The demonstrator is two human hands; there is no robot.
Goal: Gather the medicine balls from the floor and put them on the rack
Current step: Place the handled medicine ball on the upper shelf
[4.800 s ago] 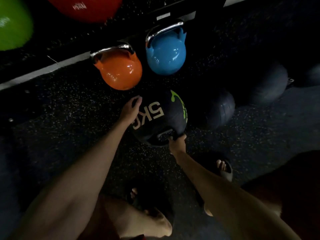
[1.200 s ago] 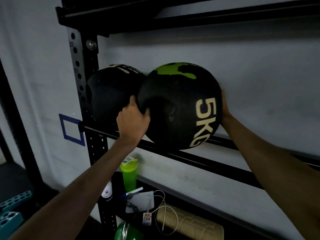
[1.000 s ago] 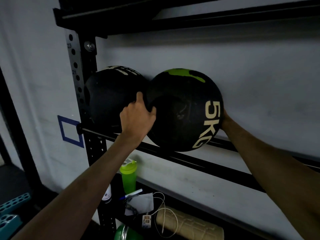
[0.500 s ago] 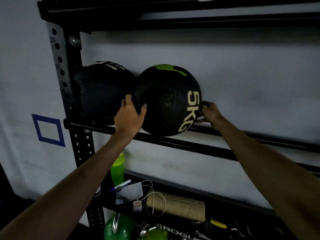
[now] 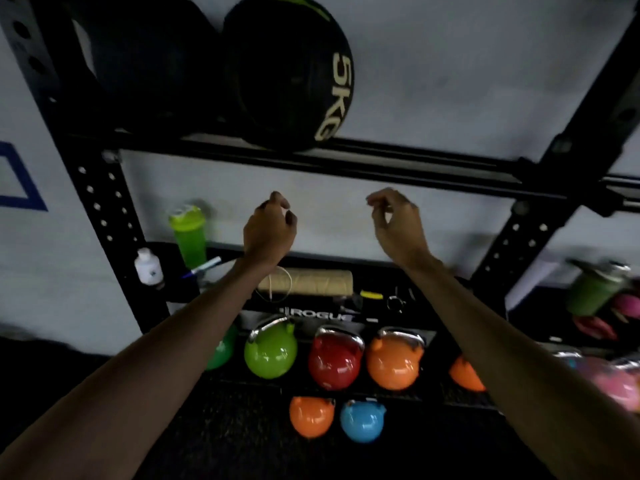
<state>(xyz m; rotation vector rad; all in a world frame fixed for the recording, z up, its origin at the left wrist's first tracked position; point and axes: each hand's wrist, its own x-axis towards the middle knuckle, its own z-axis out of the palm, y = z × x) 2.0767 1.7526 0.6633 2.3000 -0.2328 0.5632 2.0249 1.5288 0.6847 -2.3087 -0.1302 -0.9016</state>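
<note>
1. 5KG medicine ball (image 5: pixel 287 74) on the rack rail (image 5: pixel 415 164) at 12 o'clock, top cut off.
2. At its 9 o'clock I barely see a second ball (image 5: pixel 149 60).
3. My left hand (image 5: pixel 268 230) and right hand (image 5: pixel 398 226): loosely curled, empty.

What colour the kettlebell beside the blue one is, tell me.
The kettlebell is orange, best in head view.

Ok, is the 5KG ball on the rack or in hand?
On the rack: the 5KG ball rests on its rail beside another black ball; left hand and right hand hang below, holding nothing.
</note>
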